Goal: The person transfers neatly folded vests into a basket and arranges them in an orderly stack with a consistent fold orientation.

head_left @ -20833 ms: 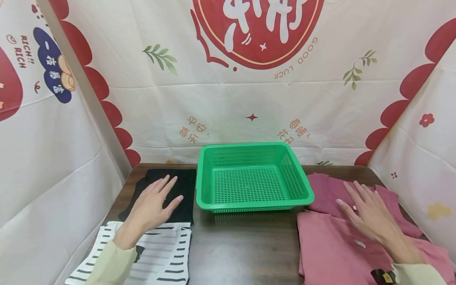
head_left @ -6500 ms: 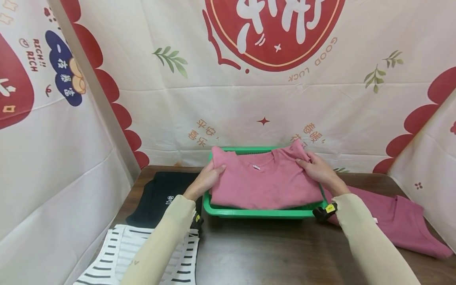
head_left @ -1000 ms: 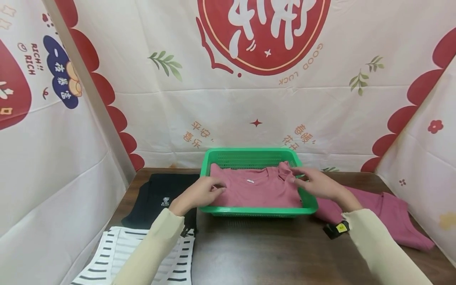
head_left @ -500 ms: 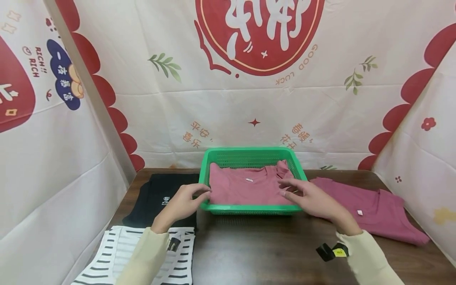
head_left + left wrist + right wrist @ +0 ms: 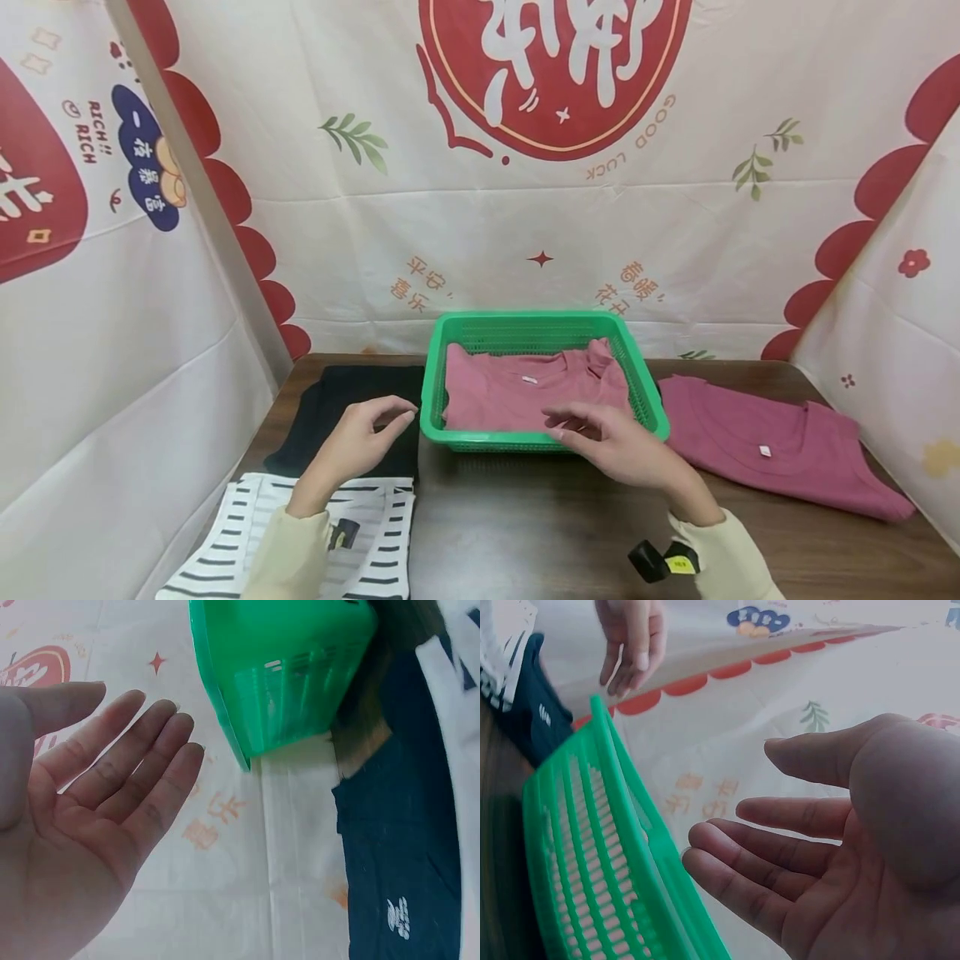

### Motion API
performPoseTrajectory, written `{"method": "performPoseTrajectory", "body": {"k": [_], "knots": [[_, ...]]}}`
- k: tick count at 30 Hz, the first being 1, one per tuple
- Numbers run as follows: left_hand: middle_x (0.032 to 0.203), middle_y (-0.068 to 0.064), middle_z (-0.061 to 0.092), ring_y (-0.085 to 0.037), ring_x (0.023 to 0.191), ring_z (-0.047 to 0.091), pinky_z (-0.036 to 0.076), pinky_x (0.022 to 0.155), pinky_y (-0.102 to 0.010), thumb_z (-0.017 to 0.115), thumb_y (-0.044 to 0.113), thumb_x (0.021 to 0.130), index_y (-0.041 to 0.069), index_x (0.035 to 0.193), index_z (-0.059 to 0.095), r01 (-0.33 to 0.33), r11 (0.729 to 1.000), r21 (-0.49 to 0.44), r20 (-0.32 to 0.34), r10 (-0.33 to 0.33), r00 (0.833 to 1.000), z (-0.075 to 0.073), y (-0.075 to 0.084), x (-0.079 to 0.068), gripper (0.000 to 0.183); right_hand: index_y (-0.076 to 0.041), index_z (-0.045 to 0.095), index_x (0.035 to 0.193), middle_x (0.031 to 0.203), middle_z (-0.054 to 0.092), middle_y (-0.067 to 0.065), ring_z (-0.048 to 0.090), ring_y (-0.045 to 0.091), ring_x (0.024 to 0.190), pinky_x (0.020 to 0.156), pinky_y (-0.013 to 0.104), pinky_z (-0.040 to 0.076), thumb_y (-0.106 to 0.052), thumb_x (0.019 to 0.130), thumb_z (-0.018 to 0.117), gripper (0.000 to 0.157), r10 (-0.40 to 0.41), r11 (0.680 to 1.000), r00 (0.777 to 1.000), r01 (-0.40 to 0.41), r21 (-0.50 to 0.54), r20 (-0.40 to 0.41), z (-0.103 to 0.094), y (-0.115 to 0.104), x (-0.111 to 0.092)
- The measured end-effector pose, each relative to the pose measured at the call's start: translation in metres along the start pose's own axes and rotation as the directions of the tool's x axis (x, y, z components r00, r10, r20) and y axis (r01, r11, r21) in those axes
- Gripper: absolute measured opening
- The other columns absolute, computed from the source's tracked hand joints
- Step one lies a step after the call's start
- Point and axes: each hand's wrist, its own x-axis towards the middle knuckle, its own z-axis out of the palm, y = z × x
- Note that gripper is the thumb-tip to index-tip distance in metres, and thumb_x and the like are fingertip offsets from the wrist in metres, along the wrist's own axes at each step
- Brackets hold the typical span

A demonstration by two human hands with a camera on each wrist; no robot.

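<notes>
In the head view a folded pink T-shirt [image 5: 517, 400] lies inside the green plastic basket [image 5: 656, 417] at the back middle of the table. My left hand [image 5: 360, 442] hovers over the black folded garment [image 5: 315, 425], left of the basket, holding nothing. Its fingers are loosely bent, as the left wrist view also shows. Above the basket's front rim, my right hand [image 5: 618, 446] is in the air with relaxed fingers and an empty palm; it covers part of the pink shirt. The right wrist view shows its fingers apart near the basket rim [image 5: 637, 802].
A striped white garment [image 5: 382, 533] lies at the front left, below the black one. To the basket's right is a folded darker pink shirt [image 5: 787, 450] with a small white label. Brown wooden tabletop [image 5: 510, 533] shows in front. Printed cloth [image 5: 480, 217] hangs behind and at both sides.
Both hands have come away from the pink shirt, which now lies in the basket. The left hand moved left and toward me; the right hand moved left and toward me.
</notes>
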Motion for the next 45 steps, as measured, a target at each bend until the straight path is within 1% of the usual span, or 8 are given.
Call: {"method": "performPoseTrajectory", "body": {"k": [5, 11, 17, 23, 29, 35, 39, 45], "knots": [[0.112, 0.002, 0.071, -0.017, 0.104, 0.067, 0.055, 0.09, -0.04, 0.066, 0.021, 0.097, 0.02, 0.114, 0.071, 0.075, 0.997, 0.01, -0.009, -0.075, 0.997, -0.005, -0.009, -0.012, 0.018, -0.009, 0.062, 0.129, 0.119, 0.068, 0.003, 0.063, 0.012, 0.107, 0.088, 0.027, 0.053, -0.025, 0.1, 0.061, 0.033, -0.006, 0.996, 1.0, 0.004, 0.093, 0.026, 0.016, -0.005, 0.004], [0.113, -0.002, 0.071, -0.016, 0.103, 0.067, 0.055, 0.09, -0.038, 0.065, 0.02, 0.097, 0.02, 0.113, 0.07, 0.115, 0.993, 0.016, -0.016, -0.115, 0.993, -0.008, -0.02, -0.025, 0.017, -0.007, 0.063, 0.127, 0.116, 0.068, 0.005, 0.064, 0.011, 0.104, 0.088, 0.026, 0.053, -0.026, 0.1, 0.06, 0.033, -0.029, 0.987, 0.996, 0.015, 0.158, 0.086, 0.038, -0.012, 0.011], [0.113, 0.0, 0.071, -0.016, 0.101, 0.068, 0.056, 0.088, -0.037, 0.066, 0.019, 0.097, 0.019, 0.113, 0.071, 0.162, 0.986, 0.029, -0.028, -0.161, 0.987, -0.011, -0.023, -0.034, 0.017, -0.007, 0.063, 0.128, 0.117, 0.069, 0.005, 0.066, 0.014, 0.102, 0.087, 0.025, 0.053, -0.025, 0.1, 0.061, 0.033, -0.008, 0.968, 0.987, -0.033, 0.251, 0.16, 0.055, -0.012, 0.016], [0.115, -0.003, 0.071, -0.017, 0.102, 0.068, 0.056, 0.088, -0.035, 0.066, 0.018, 0.096, 0.015, 0.115, 0.07, 0.193, 0.981, 0.037, -0.04, -0.191, 0.981, -0.017, -0.029, -0.043, 0.019, -0.005, 0.063, 0.127, 0.113, 0.07, 0.005, 0.066, 0.021, 0.102, 0.085, 0.025, 0.053, -0.025, 0.1, 0.061, 0.034, -0.024, 0.965, 0.983, -0.025, 0.262, 0.183, 0.068, -0.009, 0.021], [0.112, -0.001, 0.071, -0.016, 0.102, 0.068, 0.055, 0.087, -0.03, 0.065, 0.02, 0.097, 0.013, 0.117, 0.069, 0.226, 0.972, 0.066, -0.064, -0.222, 0.973, -0.026, -0.038, -0.054, 0.021, -0.01, 0.065, 0.126, 0.111, 0.07, 0.003, 0.064, 0.01, 0.097, 0.085, 0.025, 0.052, -0.029, 0.099, 0.062, 0.033, 0.006, 0.973, 0.981, -0.051, 0.226, 0.194, 0.083, -0.007, 0.023], [0.112, -0.004, 0.071, -0.018, 0.102, 0.067, 0.055, 0.086, -0.028, 0.064, 0.024, 0.098, 0.009, 0.12, 0.067, 0.281, 0.957, 0.075, -0.101, -0.273, 0.957, -0.036, -0.047, -0.066, 0.027, -0.011, 0.066, 0.122, 0.102, 0.07, 0.004, 0.065, 0.009, 0.086, 0.078, 0.023, 0.052, -0.029, 0.098, 0.063, 0.03, 0.053, 0.976, 0.978, -0.093, 0.199, 0.2, 0.105, -0.005, 0.026], [0.11, -0.006, 0.071, -0.021, 0.101, 0.068, 0.056, 0.084, -0.028, 0.064, 0.021, 0.098, 0.005, 0.12, 0.066, 0.299, 0.95, 0.094, -0.137, -0.285, 0.949, -0.042, -0.055, -0.076, 0.028, -0.006, 0.067, 0.121, 0.097, 0.071, 0.008, 0.068, 0.018, 0.081, 0.075, 0.024, 0.052, -0.028, 0.098, 0.063, 0.032, 0.087, 0.969, 0.976, -0.129, 0.209, 0.198, 0.117, -0.003, 0.031], [0.114, -0.012, 0.07, -0.028, 0.105, 0.067, 0.056, 0.085, -0.038, 0.062, 0.022, 0.099, 0.002, 0.122, 0.064, 0.336, 0.933, 0.131, -0.157, -0.315, 0.936, -0.054, -0.066, -0.09, 0.031, 0.003, 0.065, 0.12, 0.092, 0.071, 0.012, 0.069, 0.029, 0.078, 0.069, 0.028, 0.054, -0.025, 0.098, 0.062, 0.036, 0.146, 0.949, 0.969, -0.193, 0.249, 0.198, 0.129, 0.001, 0.04]]}}
